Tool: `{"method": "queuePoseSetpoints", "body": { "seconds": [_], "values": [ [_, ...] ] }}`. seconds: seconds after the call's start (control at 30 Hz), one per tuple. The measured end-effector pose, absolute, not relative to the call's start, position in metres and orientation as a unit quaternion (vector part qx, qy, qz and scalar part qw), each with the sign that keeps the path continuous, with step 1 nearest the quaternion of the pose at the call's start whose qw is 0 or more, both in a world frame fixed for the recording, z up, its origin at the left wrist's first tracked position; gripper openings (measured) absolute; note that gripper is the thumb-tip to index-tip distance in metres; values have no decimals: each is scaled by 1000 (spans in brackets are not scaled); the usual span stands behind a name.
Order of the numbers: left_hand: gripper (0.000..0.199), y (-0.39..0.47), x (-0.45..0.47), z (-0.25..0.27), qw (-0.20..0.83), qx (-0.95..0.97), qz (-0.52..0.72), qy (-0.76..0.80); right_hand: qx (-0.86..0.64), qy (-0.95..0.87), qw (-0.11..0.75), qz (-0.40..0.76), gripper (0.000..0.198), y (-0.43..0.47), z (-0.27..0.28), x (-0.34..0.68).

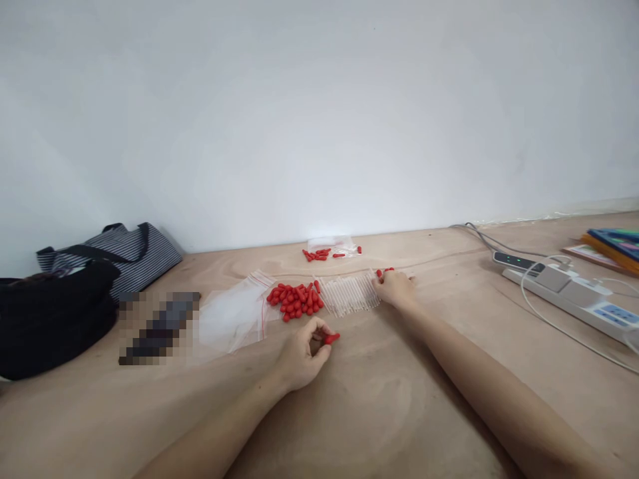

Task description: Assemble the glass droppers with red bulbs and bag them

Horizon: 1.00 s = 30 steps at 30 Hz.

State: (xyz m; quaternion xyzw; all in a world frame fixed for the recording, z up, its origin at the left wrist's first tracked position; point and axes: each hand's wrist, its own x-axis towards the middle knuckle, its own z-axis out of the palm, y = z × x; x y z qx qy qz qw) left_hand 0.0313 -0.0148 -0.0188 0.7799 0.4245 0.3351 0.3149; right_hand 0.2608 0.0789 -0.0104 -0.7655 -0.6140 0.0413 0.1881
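Note:
My left hand (305, 356) is closed on a small red bulb-shaped piece (331, 338), pinched between thumb and forefinger just above the table. Beyond it lies a heap of similar red pieces (294, 301), each with a round end and a narrow neck. A row of thin clear or whitish sticks (349, 295) lies side by side to the right of the heap. At the row's right end is my right hand (396, 289), its fingers drawn together. A little red (390, 269) shows past those fingertips, and what they grip is hidden.
Clear zip bags (232, 316) lie left of the heap. Several slim red pieces (317, 255) and another clear bag (329, 243) are near the wall. A power strip (574, 301) with cables is on the right, by colourful flat items (614, 246). Striped (150, 259) and black (54, 319) bags sit left.

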Motion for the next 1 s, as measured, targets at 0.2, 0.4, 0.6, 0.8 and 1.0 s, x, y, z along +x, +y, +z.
{"method": "queuePoseSetpoints", "body": {
  "seconds": [0.2, 0.4, 0.6, 0.8, 1.0],
  "values": [
    [34, -16, 26, -13, 188, 826, 303, 436, -606, -713, 351, -26, 22, 37, -26, 259],
    [18, -9, 34, -20, 122, 823, 293, 471, -440, -823, 358, 13, 20, -10, -40, 264],
    [10, -3, 36, -23, 97, 828, 285, 473, -437, -831, 341, 50, 21, -19, -32, 251],
    [7, -9, 36, -22, 103, 827, 292, 470, -425, -832, 340, 103, 19, -21, -31, 241],
    [10, -9, 37, -22, 122, 821, 310, 464, -420, -835, 343, 100, 19, -24, -30, 235]
  ]
}}
